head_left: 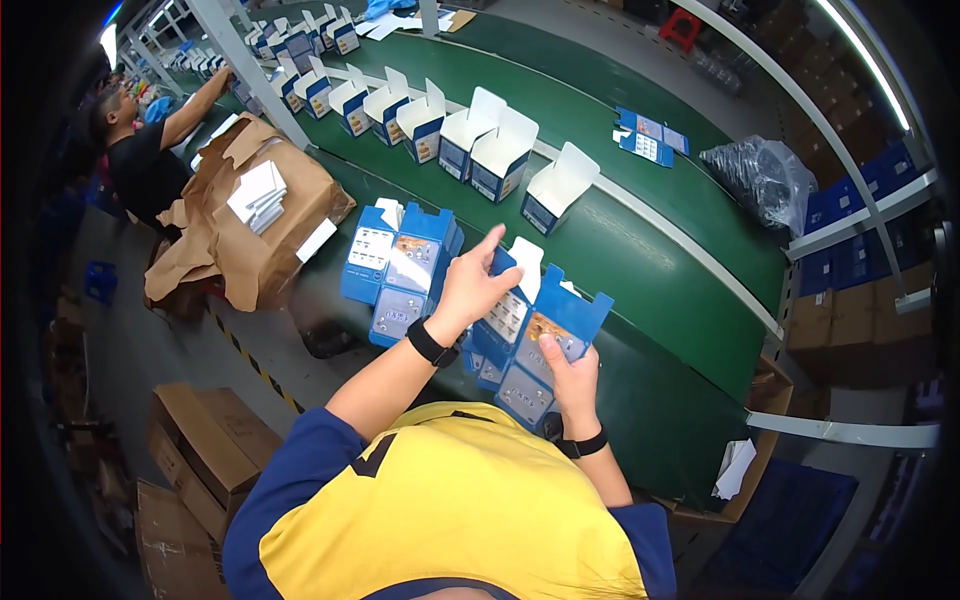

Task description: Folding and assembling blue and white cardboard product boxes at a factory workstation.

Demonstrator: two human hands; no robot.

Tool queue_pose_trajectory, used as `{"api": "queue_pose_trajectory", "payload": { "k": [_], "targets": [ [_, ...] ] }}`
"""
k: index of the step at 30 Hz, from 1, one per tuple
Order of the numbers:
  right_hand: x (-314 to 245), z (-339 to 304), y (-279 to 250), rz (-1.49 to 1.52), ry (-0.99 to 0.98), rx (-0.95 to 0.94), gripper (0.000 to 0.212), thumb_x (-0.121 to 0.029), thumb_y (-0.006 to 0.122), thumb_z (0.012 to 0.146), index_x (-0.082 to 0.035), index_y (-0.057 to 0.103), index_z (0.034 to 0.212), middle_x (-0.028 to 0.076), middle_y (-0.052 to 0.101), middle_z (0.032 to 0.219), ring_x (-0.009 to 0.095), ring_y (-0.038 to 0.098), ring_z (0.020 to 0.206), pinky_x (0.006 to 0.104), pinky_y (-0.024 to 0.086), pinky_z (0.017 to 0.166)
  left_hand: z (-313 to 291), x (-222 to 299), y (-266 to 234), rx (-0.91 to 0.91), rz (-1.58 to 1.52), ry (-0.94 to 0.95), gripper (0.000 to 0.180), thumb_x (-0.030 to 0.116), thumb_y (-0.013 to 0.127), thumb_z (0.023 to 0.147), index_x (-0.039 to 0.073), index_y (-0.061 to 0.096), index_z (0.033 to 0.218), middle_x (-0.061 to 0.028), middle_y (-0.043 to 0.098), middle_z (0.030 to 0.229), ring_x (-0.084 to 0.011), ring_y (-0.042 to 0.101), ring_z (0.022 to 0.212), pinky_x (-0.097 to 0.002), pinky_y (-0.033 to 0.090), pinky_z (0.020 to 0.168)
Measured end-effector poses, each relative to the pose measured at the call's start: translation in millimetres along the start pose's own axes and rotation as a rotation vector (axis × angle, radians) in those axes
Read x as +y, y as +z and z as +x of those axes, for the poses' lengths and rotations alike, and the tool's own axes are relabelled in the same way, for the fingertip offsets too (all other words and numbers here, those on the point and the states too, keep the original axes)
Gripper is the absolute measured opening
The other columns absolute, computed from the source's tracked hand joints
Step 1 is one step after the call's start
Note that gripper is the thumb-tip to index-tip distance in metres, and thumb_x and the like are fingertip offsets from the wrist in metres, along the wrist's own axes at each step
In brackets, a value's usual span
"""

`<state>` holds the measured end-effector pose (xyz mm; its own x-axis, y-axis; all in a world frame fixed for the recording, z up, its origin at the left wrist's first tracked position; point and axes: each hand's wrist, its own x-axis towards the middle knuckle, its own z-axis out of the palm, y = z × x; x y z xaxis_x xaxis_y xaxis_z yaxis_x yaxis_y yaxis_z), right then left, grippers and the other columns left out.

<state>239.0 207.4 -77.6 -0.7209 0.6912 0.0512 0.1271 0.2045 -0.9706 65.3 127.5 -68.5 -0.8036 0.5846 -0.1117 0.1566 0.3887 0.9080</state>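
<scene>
My right hand [573,378] grips a flat blue printed carton [527,377] by its right side, thumb on the printed face. At the carton's upper left edge, my left hand [474,287] has its index finger and thumb stretched apart, next to a blue flap and a white flap. Whether it touches the flaps is hard to tell. Left of it lies a stack of flat blue cartons [407,262], partly covered by my left forearm. Below the held carton, more blue carton parts show, mostly hidden.
Beyond my hands, a row of erected blue-and-white boxes [505,155] stands open-topped on the green conveyor [640,240]. An opened brown-paper bundle [285,230] with white cards [258,196] is at left. A co-worker [150,145] reaches toward the line. A metal post [250,75] rises nearby.
</scene>
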Motion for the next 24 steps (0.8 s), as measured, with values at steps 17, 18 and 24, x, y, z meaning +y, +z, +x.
{"api": "queue_pose_trajectory", "payload": {
  "k": [17, 18, 24],
  "targets": [
    [4.8, 29.4, -3.7, 0.414, -0.144, 0.042, 0.125, -0.037, 0.083, 0.065, -0.008, -0.006, 0.146, 0.017, 0.028, 0.144, 0.027, 0.040, 0.125, 0.0343, 0.036, 0.099, -53.2, 34.6, 6.1, -0.835, -0.676, 0.183, 0.059, 0.025, 0.062, 0.086, -0.005, 0.040, 0.132, -0.0103, 0.050, 0.127, -0.0155, 0.049, 0.110, -0.0286, 0.039, 0.094],
    [2.9, 30.8, -3.4, 0.413, -0.144, 0.041, 0.125, -0.037, 0.083, 0.065, -0.008, -0.006, 0.146, 0.017, 0.028, 0.144, 0.027, 0.040, 0.125, 0.0343, 0.036, 0.099, -60.3, 23.5, 23.1, -0.912, -0.777, 0.354, 0.058, 0.028, 0.062, 0.088, -0.004, 0.041, 0.132, -0.0103, 0.050, 0.128, -0.0150, 0.048, 0.112, -0.0290, 0.039, 0.095],
    [-19.4, 34.4, -16.6, 0.337, -0.152, 0.205, 0.140, -0.049, 0.088, 0.048, -0.010, -0.005, 0.147, 0.017, 0.029, 0.141, 0.029, 0.035, 0.127, 0.0409, 0.034, 0.102, -55.5, 18.1, 6.2, -0.819, -0.364, 0.084, 0.064, 0.022, 0.061, 0.087, 0.004, 0.031, 0.140, -0.0129, 0.048, 0.128, -0.0219, 0.049, 0.115, -0.0330, 0.040, 0.096]
  ]
}}
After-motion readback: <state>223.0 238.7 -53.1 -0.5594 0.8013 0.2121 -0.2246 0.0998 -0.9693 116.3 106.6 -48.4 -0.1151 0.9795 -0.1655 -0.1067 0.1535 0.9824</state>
